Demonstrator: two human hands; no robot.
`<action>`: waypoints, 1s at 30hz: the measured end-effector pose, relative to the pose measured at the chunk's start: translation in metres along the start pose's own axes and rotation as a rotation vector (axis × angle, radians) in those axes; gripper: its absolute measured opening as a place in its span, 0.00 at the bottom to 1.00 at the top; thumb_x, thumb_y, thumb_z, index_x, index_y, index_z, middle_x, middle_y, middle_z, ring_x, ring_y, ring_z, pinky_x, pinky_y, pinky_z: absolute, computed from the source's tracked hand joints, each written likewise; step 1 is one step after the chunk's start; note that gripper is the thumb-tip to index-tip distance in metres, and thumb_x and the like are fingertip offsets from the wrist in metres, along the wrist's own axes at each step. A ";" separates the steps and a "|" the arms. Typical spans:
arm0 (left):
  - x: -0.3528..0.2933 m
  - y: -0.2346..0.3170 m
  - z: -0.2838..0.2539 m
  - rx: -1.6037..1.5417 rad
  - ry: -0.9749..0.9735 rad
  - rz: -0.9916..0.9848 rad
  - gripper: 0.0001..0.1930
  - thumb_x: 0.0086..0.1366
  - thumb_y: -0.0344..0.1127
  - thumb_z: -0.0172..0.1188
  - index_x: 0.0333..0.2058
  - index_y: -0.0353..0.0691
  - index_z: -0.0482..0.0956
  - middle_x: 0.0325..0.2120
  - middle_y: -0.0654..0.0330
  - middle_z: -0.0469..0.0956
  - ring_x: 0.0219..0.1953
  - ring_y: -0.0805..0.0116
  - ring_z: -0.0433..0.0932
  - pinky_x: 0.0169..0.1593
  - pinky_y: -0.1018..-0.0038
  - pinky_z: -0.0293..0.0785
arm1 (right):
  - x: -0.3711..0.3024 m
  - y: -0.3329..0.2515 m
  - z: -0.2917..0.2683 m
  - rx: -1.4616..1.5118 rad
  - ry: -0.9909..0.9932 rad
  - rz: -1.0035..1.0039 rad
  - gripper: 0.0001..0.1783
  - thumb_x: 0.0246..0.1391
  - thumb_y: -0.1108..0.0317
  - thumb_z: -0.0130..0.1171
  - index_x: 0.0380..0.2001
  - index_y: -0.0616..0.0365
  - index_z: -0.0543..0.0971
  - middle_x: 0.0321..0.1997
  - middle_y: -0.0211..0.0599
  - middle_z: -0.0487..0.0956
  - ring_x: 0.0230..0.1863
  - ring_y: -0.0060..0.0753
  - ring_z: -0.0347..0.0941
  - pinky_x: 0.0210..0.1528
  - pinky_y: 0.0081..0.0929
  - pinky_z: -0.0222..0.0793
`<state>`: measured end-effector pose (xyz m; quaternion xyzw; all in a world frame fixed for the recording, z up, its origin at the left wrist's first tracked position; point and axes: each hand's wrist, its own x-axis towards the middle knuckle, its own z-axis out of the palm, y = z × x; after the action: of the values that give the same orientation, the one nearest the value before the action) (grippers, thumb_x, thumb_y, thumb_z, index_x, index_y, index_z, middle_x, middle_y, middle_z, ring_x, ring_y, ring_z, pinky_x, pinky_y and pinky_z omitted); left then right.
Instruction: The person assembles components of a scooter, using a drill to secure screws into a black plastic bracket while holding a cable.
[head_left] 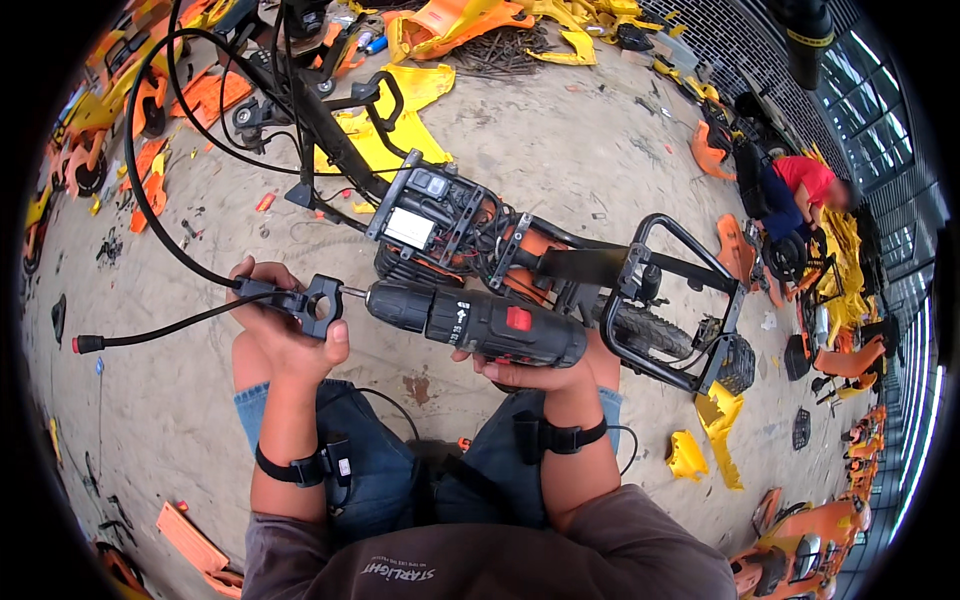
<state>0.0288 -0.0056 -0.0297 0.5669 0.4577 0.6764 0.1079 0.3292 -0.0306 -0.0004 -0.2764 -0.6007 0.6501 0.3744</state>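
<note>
My left hand [275, 310] grips a black ring-shaped handlebar clamp [318, 306] with a black cable [135, 170] looping up from it. A second, shorter lead [180, 325] ends in a red-tipped plug. My right hand [535, 375] is wrapped round a black cordless drill [480, 322] with a red switch on top. The drill lies level, its thin bit pointing left at the clamp; whether the tip sits in a screw is too small to tell. Just beyond the drill is a stripped black scooter frame [580, 265] with exposed wiring and a rear wheel [650, 330].
Yellow panels [400, 130] lie under the frame's front end, with more yellow pieces [715, 430] to its right. Orange and yellow body parts [460, 25] are heaped along the far side. A person in a red shirt [805, 180] bends over parts at the right.
</note>
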 end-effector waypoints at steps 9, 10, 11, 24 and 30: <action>-0.003 0.015 0.005 -0.088 0.044 -0.013 0.59 0.46 0.68 0.69 0.62 0.36 0.46 0.36 0.56 0.63 0.33 0.71 0.65 0.35 0.74 0.67 | 0.000 -0.005 0.005 0.078 -0.009 -0.059 0.16 0.51 0.78 0.67 0.45 0.61 0.81 0.40 0.34 0.84 0.35 0.18 0.76 0.37 0.19 0.73; -0.003 0.015 0.005 -0.071 0.052 0.001 0.59 0.46 0.68 0.69 0.62 0.35 0.46 0.36 0.56 0.63 0.32 0.71 0.65 0.34 0.74 0.67 | 0.001 -0.005 0.005 0.058 -0.011 -0.064 0.16 0.50 0.78 0.67 0.45 0.61 0.81 0.40 0.34 0.84 0.35 0.19 0.76 0.37 0.19 0.73; -0.003 0.015 0.005 -0.049 0.045 -0.004 0.59 0.46 0.68 0.69 0.62 0.35 0.47 0.36 0.56 0.63 0.32 0.71 0.65 0.35 0.74 0.67 | 0.000 -0.006 0.004 0.035 -0.013 -0.065 0.17 0.49 0.79 0.68 0.45 0.61 0.81 0.40 0.34 0.84 0.36 0.19 0.76 0.37 0.19 0.73; -0.005 0.003 -0.003 0.102 -0.054 0.040 0.59 0.43 0.65 0.71 0.62 0.35 0.48 0.33 0.55 0.66 0.30 0.71 0.66 0.31 0.77 0.66 | -0.003 -0.008 -0.023 -0.539 -0.051 -0.365 0.26 0.40 0.70 0.71 0.45 0.66 0.79 0.47 0.49 0.82 0.44 0.47 0.79 0.49 0.36 0.72; -0.007 0.007 -0.001 0.114 -0.100 0.024 0.60 0.41 0.65 0.73 0.61 0.35 0.48 0.34 0.56 0.65 0.30 0.72 0.66 0.31 0.77 0.65 | -0.002 -0.017 -0.021 -0.444 0.022 -0.325 0.23 0.47 0.61 0.64 0.43 0.67 0.80 0.47 0.49 0.82 0.45 0.51 0.78 0.54 0.40 0.70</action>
<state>0.0324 -0.0145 -0.0292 0.6108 0.4827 0.6211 0.0899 0.3496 -0.0199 0.0136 -0.2586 -0.7609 0.4309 0.4104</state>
